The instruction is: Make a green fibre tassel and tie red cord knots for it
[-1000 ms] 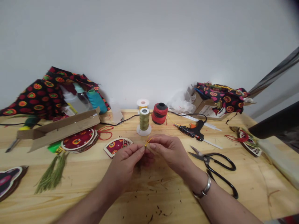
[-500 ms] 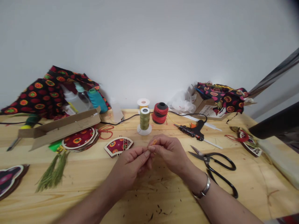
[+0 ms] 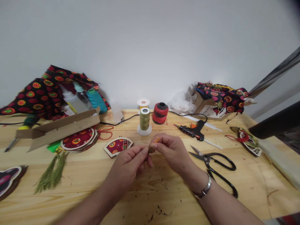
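My left hand [image 3: 132, 161] pinches a small olive-brown piece [image 3: 151, 149] between thumb and fingers; its exact kind is too small to make out. Close against it, my right hand [image 3: 170, 152] is closed on a short yellow-orange cord [image 3: 157, 139], whose end sticks up past the thumb. Both hands meet above the wooden table [image 3: 145, 203], fingertips nearly touching. Just behind my left hand lies a fan-shaped wooden ornament [image 3: 117, 146] with dark red patterned fabric. A spool of olive thread [image 3: 144, 120] stands beyond the fingertips.
Black-handled scissors [image 3: 207, 159] lie open right of my right hand, with a glue gun [image 3: 193, 131] behind. A red thread cone [image 3: 160, 113] stands near the wall. At left are a cardboard tray [image 3: 65, 126], round ornaments [image 3: 78, 139] and a green tassel [image 3: 52, 173].
My fingertips have drawn slightly apart, and the olive-brown piece now shows between them. More of the orange cord sticks out above my right thumb. The view has shifted slightly.
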A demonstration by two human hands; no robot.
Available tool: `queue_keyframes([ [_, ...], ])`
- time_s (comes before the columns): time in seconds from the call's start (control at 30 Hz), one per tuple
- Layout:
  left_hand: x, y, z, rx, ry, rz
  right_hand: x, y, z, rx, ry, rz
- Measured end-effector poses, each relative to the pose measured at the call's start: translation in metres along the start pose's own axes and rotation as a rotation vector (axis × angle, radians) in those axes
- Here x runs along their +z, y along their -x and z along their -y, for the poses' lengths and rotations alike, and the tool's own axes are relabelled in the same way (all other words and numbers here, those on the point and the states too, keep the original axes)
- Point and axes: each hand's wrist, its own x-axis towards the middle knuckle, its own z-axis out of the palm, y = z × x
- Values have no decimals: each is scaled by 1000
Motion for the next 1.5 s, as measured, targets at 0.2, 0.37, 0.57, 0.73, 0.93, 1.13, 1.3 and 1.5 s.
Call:
queue_keyframes([
  [0.2, 2, 2, -6, 59, -161, -70, 2, 0, -1, -66, 43, -28],
  [0.37, 0, 2, -5, 59, -222, -97, 2, 2, -1, -91, 50, -25],
  [0.57, -1, 2, -4, 77, -229, -125, 2, 2, 0, -73, 35, -15],
  [0.73, -2, 3, -6, 82, -238, -104, 2, 2, 0, -67, 16, -8],
  [0.93, -1, 2, -7, 63, -160, -81, 2, 2, -2, -58, 16, -3],
  [1.13, 0, 3, -5, 21, -66, -76, 3, 1, -1, -49, -6, -8],
  [1.3, 1, 4, -5, 25, -61, -96, 4, 1, 0, -50, -6, -31],
  [1.5, 0, 3, -8, 43, -121, -128, 5, 2, -2, -74, 9, -15],
])
